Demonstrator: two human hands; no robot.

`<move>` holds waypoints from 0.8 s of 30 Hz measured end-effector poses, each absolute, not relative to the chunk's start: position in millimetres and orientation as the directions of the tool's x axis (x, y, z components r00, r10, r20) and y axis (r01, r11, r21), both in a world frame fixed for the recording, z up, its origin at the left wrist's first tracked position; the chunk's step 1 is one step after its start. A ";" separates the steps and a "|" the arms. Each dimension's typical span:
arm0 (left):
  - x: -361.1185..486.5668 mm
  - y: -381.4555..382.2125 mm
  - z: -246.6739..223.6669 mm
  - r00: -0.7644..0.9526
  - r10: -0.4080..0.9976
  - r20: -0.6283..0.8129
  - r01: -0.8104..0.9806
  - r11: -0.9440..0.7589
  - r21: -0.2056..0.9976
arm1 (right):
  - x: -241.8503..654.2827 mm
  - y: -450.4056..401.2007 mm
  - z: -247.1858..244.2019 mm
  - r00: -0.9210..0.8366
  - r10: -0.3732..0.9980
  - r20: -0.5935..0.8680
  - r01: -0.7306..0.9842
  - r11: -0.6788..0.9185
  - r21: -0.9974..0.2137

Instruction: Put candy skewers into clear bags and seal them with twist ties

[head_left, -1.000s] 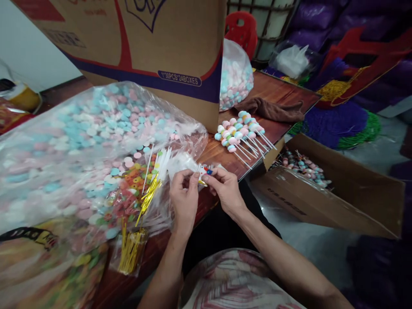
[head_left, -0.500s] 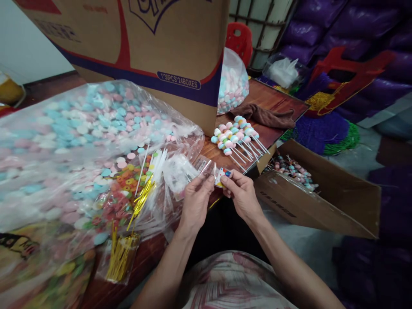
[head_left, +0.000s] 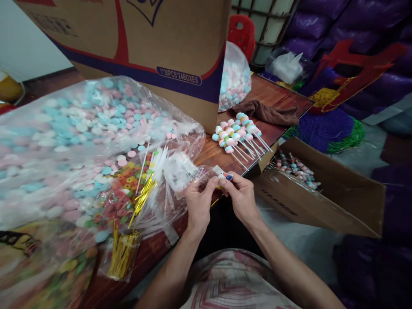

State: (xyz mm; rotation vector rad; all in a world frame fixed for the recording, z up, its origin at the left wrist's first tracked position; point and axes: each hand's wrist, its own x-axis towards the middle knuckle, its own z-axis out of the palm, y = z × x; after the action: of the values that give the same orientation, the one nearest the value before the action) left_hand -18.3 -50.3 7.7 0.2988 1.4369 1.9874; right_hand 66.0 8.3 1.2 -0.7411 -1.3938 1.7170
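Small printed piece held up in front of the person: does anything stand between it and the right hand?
Nothing visible does. The right hand pinches the printed piece directly; the left hand, close beside it, holds clear film.

Dim, cool light leaves the lower right murky; soft glare streaks the clear bag [head_left: 188, 126] and purple bags [head_left: 309, 21]. The printed packet [head_left: 28, 262] blurs (edges stretch, too); the small card [head_left: 219, 172] lacks crispness.
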 end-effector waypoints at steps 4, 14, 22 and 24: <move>-16.4 -52.0 5.4 -0.731 0.643 -0.228 -0.443 -0.194 0.875 | 61.3 6.3 0.5 -0.492 0.870 0.011 -0.165 -0.081 -0.983; -24.3 -54.3 8.0 -0.787 0.589 -0.183 -0.352 -0.185 0.918 | 62.7 7.9 6.7 -0.498 0.866 0.047 -0.107 -0.007 -0.994; -22.9 -53.6 7.3 -0.777 0.600 -0.190 -0.364 -0.183 0.913 | 62.0 8.4 1.9 -0.493 0.870 0.022 -0.147 -0.059 -0.987; -22.9 -54.4 9.1 -0.760 0.624 -0.183 -0.368 -0.180 0.912 | 61.5 8.3 1.7 -0.478 0.878 0.041 -0.134 -0.026 -0.991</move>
State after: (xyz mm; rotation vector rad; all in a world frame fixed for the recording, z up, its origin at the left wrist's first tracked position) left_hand -22.9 -54.4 9.1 0.3044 1.4427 1.9893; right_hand 61.5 8.3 1.7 -0.8202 -1.4569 1.6202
